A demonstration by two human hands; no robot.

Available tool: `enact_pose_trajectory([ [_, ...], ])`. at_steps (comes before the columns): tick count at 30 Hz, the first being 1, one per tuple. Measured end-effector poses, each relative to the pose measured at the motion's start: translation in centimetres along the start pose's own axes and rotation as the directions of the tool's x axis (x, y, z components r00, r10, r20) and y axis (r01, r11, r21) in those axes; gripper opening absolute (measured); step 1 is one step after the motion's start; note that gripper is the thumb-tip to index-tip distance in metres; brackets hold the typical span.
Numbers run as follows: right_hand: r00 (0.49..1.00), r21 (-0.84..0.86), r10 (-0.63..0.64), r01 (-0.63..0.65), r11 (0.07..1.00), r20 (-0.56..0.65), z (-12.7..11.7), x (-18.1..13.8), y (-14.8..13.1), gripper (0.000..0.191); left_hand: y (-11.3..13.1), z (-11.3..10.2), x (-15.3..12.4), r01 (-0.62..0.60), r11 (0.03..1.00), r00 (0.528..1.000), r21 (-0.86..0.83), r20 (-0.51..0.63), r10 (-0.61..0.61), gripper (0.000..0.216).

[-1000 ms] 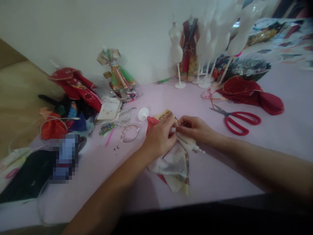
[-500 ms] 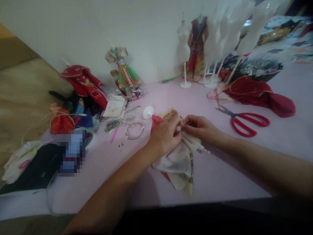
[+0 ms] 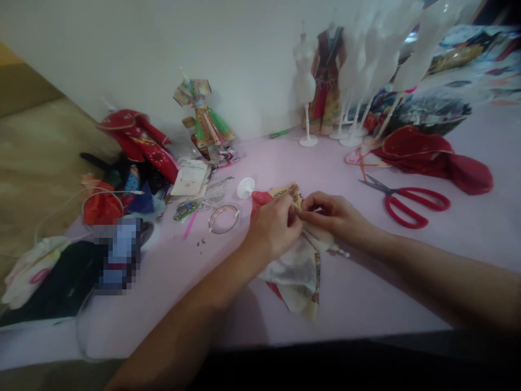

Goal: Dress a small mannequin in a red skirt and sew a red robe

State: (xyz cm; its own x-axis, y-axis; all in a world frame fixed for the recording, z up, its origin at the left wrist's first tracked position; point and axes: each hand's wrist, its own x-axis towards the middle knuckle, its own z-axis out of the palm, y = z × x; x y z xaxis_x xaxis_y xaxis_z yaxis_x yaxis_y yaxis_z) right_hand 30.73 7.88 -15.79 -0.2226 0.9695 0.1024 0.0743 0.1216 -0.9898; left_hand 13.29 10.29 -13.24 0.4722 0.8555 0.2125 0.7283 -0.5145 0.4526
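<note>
A small doll garment [image 3: 296,271] of pale, red and patterned cloth lies on the pink table [image 3: 366,282], over a white plastic mannequin piece [image 3: 331,247] lying on its side. My left hand [image 3: 273,227] presses and pinches the cloth near its top. My right hand [image 3: 331,215] meets it fingertip to fingertip, pinching the same spot of cloth. Both hands have their fingers closed. What sits between the fingertips is too small to make out.
Red-handled scissors [image 3: 409,202] lie to the right, a red cloth heap [image 3: 431,157] behind them. White mannequin stands [image 3: 306,92] and a dressed one [image 3: 328,81] line the wall. A round white base [image 3: 245,187], a bracelet ring [image 3: 223,218] and clothes clutter [image 3: 130,163] lie left.
My hands have stayed on the garment. The fingertips have drawn closer together. The camera view has shifted slightly.
</note>
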Motion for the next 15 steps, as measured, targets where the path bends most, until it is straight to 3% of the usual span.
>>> enact_pose_trajectory([
  [15,0.998,0.019,-0.019,0.02,1.0,-0.054,-0.14,0.27,0.23,0.019,0.25,0.16,-0.12,-0.007,0.995,1.0,-0.101,-0.011,0.006,0.012],
])
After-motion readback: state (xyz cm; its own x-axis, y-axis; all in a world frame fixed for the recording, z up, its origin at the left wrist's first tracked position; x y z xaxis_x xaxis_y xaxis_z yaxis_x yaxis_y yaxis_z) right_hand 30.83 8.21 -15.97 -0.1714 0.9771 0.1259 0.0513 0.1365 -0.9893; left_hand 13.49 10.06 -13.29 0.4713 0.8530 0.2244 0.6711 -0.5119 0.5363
